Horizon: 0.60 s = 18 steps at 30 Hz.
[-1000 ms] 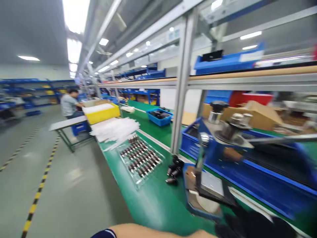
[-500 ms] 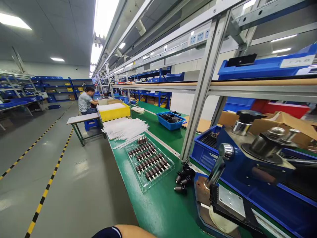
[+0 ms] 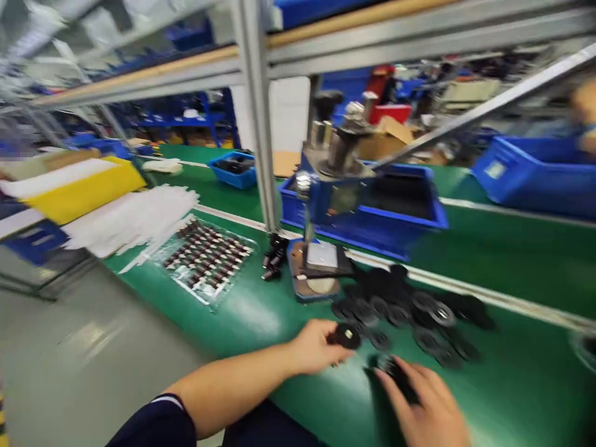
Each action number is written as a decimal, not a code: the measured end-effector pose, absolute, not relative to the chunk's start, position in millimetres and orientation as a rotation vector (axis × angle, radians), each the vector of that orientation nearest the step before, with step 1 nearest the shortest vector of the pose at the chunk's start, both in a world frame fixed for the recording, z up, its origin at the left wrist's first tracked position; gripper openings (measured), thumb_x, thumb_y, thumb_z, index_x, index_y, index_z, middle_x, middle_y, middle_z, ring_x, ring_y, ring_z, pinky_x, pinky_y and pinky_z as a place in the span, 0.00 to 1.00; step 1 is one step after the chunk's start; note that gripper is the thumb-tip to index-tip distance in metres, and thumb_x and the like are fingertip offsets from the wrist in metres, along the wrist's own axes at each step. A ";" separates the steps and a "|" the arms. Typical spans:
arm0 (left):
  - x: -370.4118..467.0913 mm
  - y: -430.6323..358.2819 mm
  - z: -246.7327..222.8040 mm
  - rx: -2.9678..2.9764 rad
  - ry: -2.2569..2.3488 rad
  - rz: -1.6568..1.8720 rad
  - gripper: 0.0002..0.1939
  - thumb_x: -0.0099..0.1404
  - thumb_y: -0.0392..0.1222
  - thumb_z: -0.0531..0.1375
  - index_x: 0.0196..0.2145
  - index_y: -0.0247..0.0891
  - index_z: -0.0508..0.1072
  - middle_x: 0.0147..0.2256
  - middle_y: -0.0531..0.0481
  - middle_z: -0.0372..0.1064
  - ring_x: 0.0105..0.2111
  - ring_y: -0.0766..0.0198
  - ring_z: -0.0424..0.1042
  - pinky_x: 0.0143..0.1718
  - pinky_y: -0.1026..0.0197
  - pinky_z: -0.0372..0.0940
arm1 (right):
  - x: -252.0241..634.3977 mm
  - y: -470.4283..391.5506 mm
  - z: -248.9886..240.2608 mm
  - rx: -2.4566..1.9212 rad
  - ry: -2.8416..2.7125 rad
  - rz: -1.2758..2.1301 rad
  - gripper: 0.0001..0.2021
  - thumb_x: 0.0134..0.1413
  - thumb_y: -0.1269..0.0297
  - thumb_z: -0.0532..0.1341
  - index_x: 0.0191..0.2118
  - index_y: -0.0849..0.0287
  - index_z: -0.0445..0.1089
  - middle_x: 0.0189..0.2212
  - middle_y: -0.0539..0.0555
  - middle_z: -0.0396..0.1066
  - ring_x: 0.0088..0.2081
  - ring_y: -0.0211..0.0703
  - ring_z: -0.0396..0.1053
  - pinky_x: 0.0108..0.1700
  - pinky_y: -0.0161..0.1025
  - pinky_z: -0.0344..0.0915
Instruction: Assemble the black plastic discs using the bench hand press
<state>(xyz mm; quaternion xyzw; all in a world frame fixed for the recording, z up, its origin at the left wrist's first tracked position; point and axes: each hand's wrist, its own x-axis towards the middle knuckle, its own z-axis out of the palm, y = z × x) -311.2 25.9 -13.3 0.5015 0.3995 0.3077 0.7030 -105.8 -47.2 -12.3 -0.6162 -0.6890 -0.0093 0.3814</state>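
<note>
My left hand (image 3: 321,347) is closed around a small black round part (image 3: 348,336) with a pale spot at its centre. To its right, my right hand (image 3: 423,397) grips a dark part (image 3: 401,377) whose exact shape is blurred. Just beyond both hands lies a loose pile of black discs and rings (image 3: 395,304), some overlapping. A hand press (image 3: 333,167) stands behind on the bench, with a black piece and a metal plate (image 3: 322,254) on its base.
A clear tray (image 3: 209,298) of dark rollers with white shafts lies left, beside a heap of white strips (image 3: 135,217). Blue bins (image 3: 423,236) stand behind the press. A metal upright (image 3: 258,124) rises from the green bench (image 3: 261,323). Another blue bin (image 3: 526,167) sits far right.
My view has swung right and down toward the bench. Both hands, each with a dark part, and the pile of discs now show; the co-worker is no longer clearly visible.
</note>
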 end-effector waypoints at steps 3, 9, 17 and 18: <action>-314.0 25.3 -2.8 1.147 0.893 0.694 0.19 0.50 0.49 0.69 0.32 0.32 0.71 0.23 0.54 0.67 0.22 0.70 0.66 0.23 0.66 0.63 | -122.1 -64.6 -20.7 -1.724 -1.870 -0.039 0.24 0.62 0.45 0.54 0.47 0.62 0.71 0.38 0.59 0.69 0.39 0.50 0.66 0.41 0.48 0.64; -315.3 20.5 5.0 1.217 0.876 0.662 0.14 0.54 0.44 0.67 0.34 0.32 0.71 0.24 0.52 0.68 0.24 0.69 0.68 0.25 0.66 0.65 | -135.6 -66.5 -18.2 -1.837 -1.831 -0.013 0.27 0.61 0.43 0.54 0.52 0.63 0.68 0.41 0.60 0.68 0.42 0.51 0.64 0.42 0.47 0.61; -316.5 20.6 0.5 1.319 0.868 0.700 0.12 0.56 0.43 0.66 0.34 0.31 0.72 0.28 0.51 0.67 0.26 0.69 0.68 0.25 0.66 0.65 | -138.9 -65.6 -18.4 -1.867 -1.789 -0.050 0.22 0.61 0.45 0.56 0.45 0.60 0.70 0.39 0.58 0.68 0.40 0.50 0.64 0.41 0.46 0.57; -316.6 20.4 0.5 1.337 0.865 0.703 0.12 0.57 0.43 0.66 0.34 0.31 0.73 0.28 0.50 0.67 0.26 0.69 0.69 0.25 0.66 0.65 | -139.3 -65.0 -18.5 -1.854 -1.799 -0.045 0.21 0.61 0.47 0.56 0.46 0.60 0.70 0.39 0.58 0.68 0.40 0.50 0.64 0.41 0.46 0.57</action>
